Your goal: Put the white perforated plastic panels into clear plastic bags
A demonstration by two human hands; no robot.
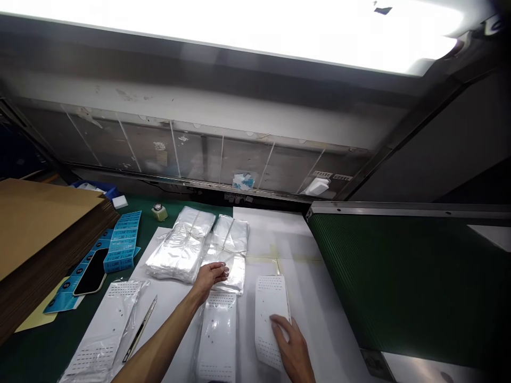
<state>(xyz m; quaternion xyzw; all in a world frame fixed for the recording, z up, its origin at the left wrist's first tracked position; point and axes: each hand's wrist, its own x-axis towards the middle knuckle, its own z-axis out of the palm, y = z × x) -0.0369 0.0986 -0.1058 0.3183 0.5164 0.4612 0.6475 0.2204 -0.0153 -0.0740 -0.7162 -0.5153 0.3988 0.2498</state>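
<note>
Head view: left hand open on a plastic bag bundle, right hand spread flat on a white panel (neither gripping)

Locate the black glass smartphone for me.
In the head view, the black smartphone lies at lower left on the blue printed cards, just right of the stacked brown cardboard sheets.

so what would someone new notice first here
The bright light panel across the top catches the eye first, then the tall stack of cardboard sheets at the left edge. In the middle, the left hand touches a bundle of clear plastic bags, while at lower right the right hand lies on a white perforated panel.
</note>
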